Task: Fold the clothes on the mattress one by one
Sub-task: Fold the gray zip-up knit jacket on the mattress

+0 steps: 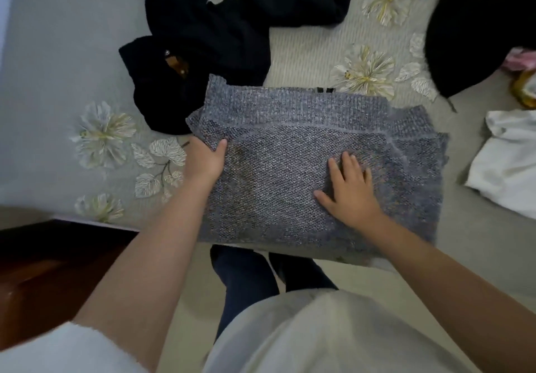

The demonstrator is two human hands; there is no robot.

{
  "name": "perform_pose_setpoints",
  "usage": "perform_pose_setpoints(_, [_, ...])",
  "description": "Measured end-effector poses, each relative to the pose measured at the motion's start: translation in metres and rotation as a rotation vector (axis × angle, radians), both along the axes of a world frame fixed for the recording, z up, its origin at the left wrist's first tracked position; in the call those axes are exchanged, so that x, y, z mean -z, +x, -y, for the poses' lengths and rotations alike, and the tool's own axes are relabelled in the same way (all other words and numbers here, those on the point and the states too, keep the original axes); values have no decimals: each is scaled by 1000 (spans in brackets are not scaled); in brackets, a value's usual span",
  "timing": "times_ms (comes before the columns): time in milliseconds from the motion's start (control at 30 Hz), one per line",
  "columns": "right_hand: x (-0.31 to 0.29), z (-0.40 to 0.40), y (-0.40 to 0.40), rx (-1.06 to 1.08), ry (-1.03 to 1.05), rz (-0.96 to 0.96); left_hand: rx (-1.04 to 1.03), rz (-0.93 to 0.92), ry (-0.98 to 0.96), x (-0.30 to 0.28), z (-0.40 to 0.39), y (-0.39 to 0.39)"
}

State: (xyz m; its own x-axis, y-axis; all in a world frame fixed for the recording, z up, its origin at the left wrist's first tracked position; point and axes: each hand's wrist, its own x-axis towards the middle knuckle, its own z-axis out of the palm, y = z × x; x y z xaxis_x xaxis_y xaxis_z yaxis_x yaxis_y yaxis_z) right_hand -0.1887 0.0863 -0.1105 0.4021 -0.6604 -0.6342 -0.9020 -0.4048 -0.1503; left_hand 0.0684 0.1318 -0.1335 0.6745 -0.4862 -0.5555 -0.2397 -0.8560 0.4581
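Note:
A grey knitted garment (290, 146) lies folded into a rough rectangle at the near edge of the mattress (52, 53), which has a pale flowered cover. My left hand (204, 159) pinches the garment's left edge, thumb on top and fingers under the fabric. My right hand (348, 188) rests flat on the garment's right half with fingers spread. Black clothes (203, 33) lie in a heap just beyond the grey garment, touching its far left corner.
Another black garment (475, 30) lies at the far right, with something pink (519, 59) and a gold-coloured object (522, 91) beside it. A white garment (507, 161) lies at the right edge. A dark wooden piece (43, 271) shows at the lower left.

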Motion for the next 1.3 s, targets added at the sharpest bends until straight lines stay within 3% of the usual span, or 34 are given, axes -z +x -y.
perform_pose_setpoints(200, [9, -64, 43, -6, -86, 3, 73, 27, 127, -12, -105, -10])
perform_pose_setpoints(300, [12, -98, 71, -78, -96, -21, 407, 189, 297, -14, -165, -7])
perform_pose_setpoints(400, [13, -140, 95, -31, -106, 17, 672, 145, 388, -12, -195, -2])
perform_pose_setpoints(533, [11, -212, 111, -78, -55, 22, 760, 53, 323, -21, -203, 19])
perform_pose_setpoints(667, [24, -260, 150, -48, 34, -115, 1036, 294, 253, -40, -205, 66])
perform_pose_setpoints(900, [28, -236, 216, 31, -303, -65, 1266, 453, 22, -48, -198, 111])
perform_pose_setpoints(967, [25, -231, 206, -34, -376, -91, 1306, 436, -18, -48, -193, 106])
perform_pose_setpoints(1033, [20, -234, 184, -124, -421, -115, 1398, 466, 60, -46, -181, 99])
perform_pose_setpoints(1167, [5, -242, 81, -233, -488, -193, 1586, 478, 12, -33, -151, 62])
perform_pose_setpoints(1300, [-20, -214, -46, -83, -542, -445, 1721, 471, -93, -28, -123, -7])
